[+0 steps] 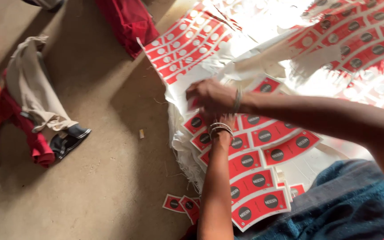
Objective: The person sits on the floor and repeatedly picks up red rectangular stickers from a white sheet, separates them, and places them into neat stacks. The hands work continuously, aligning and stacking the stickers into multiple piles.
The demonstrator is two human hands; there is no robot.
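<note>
Head camera view, looking down at a person seated on a tan floor (112, 178). Both forearms reach forward and cross over a spread of red curved paper cutouts (263, 178) lying on white sheeting (178, 138). The right hand (210, 95) lies on top, fingers curled down onto the upper edge of the cutouts; motion blur hides whether it grips one. The left hand (221, 120) sits beneath it, mostly hidden, so its grip cannot be told. Bangles (220, 129) circle the left wrist. More cutouts fan out below the hands toward blue clothing (352, 200). Printed red sheets (187, 40) lie beyond. Crumpled cloth (36, 102) lies well apart, at left.
</note>
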